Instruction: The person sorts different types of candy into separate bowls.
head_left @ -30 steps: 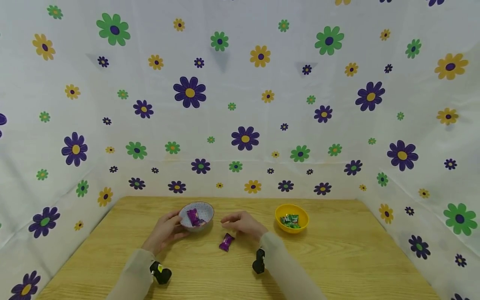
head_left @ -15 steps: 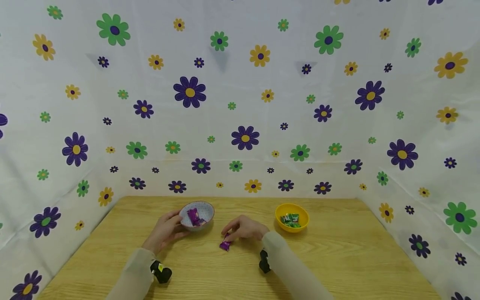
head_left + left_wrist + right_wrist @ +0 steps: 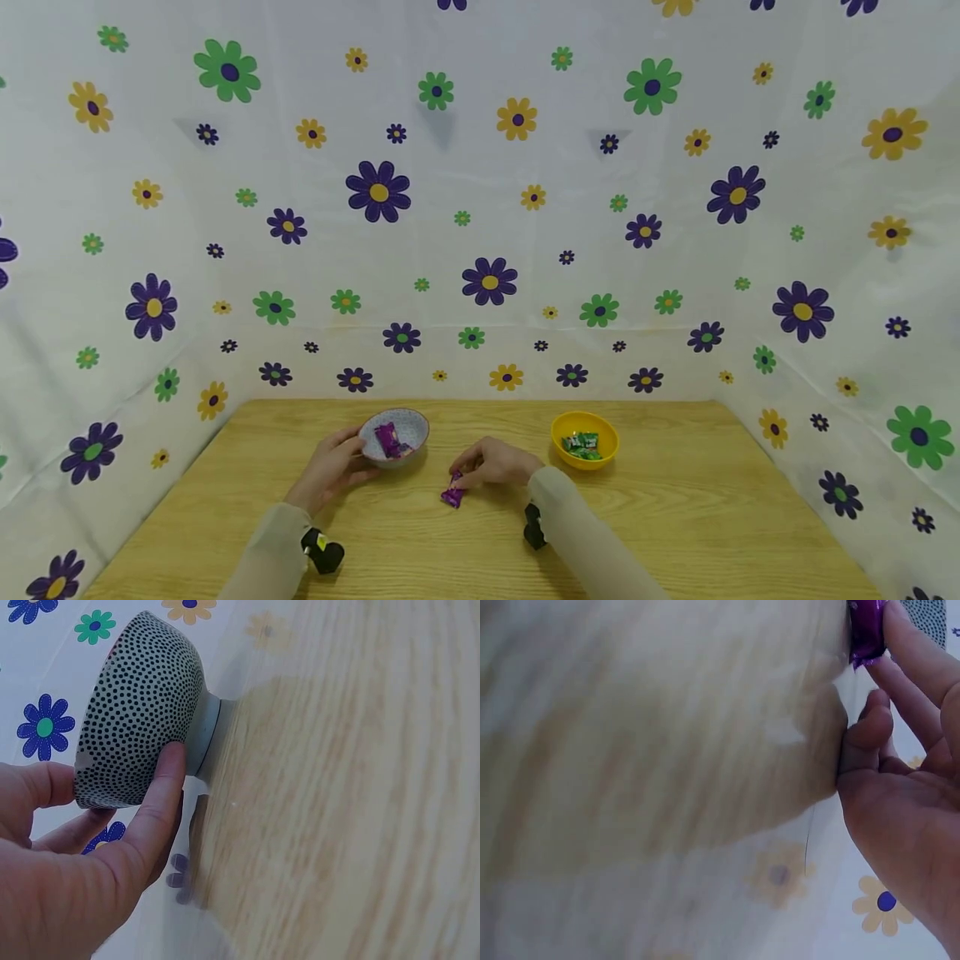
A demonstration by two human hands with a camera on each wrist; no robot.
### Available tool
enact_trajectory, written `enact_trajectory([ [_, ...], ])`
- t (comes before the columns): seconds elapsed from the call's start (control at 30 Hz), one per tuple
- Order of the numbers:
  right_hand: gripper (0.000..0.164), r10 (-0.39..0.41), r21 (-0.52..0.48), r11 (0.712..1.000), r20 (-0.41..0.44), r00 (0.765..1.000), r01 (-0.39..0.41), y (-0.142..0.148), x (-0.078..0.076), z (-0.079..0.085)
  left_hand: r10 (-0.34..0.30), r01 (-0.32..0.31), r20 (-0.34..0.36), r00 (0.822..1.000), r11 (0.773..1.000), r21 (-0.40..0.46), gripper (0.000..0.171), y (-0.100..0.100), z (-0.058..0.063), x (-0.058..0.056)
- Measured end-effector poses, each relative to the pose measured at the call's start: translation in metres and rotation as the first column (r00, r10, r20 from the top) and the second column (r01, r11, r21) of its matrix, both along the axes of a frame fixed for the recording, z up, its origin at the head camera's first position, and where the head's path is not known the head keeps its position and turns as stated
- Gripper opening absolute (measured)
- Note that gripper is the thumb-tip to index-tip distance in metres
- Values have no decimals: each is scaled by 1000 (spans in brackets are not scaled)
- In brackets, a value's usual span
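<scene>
In the head view my left hand [image 3: 330,468] holds the side of a small patterned bowl [image 3: 410,428]. Purple-wrapped candies [image 3: 387,439] lie inside that bowl. The left wrist view shows the bowl's dotted outside [image 3: 142,705], with a finger at the rim and another digit along the lower wall. To the right of the bowl, my right hand [image 3: 501,463] pinches a single purple-wrapped candy [image 3: 452,498] at table level. In the right wrist view the candy [image 3: 867,631] sits between the thumb and a finger, partly cut off by the frame's top edge.
A yellow bowl [image 3: 587,463] with several green-wrapped candies [image 3: 582,445] stands on the wooden table [image 3: 697,500], to the right of my right hand. A white flowered cloth [image 3: 442,250] encloses the table at the back and both sides.
My right hand has come down onto the loose purple candy, and its fingers now pinch it. The left hand and the patterned bowl stay in place. The head view has tilted slightly.
</scene>
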State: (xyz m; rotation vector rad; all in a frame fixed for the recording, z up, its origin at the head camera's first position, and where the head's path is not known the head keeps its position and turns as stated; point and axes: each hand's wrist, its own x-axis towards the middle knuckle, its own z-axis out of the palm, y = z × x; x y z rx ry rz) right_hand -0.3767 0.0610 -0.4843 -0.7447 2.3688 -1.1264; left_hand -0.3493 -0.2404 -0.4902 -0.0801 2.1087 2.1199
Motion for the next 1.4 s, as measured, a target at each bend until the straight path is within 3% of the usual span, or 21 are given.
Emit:
enact_trajectory([
  [0.1, 19, 0, 14, 1000, 6, 1000, 0, 1, 0, 0, 5, -5, 6, 1000, 1000, 7, 52, 0, -1, 1],
  [0.37, 7, -92, 28, 995, 13, 996, 92, 1, 1, 0, -4, 4, 5, 1000, 1000, 5, 52, 0, 0, 1],
  [0.73, 9, -120, -46, 992, 6, 993, 120, 2, 1, -5, 11, -11, 9, 1000, 1000, 4, 52, 0, 0, 2],
  [0.93, 15, -180, -86, 980, 2, 984, 180, 3, 1, -5, 2, -2, 13, 1000, 1000, 4, 52, 1, 1, 2],
  [1.2, 17, -248, -204, 944, 81, 965, 259, -5, 3, -4, 9, -9, 6, 1000, 1000, -9, 52, 0, 0, 1],
  [1.4, 19, -269, -336, 888, 172, 948, 313, -13, -1, -6, 6, -6, -1, 1000, 1000, -19, 52, -1, -1, 1],
])
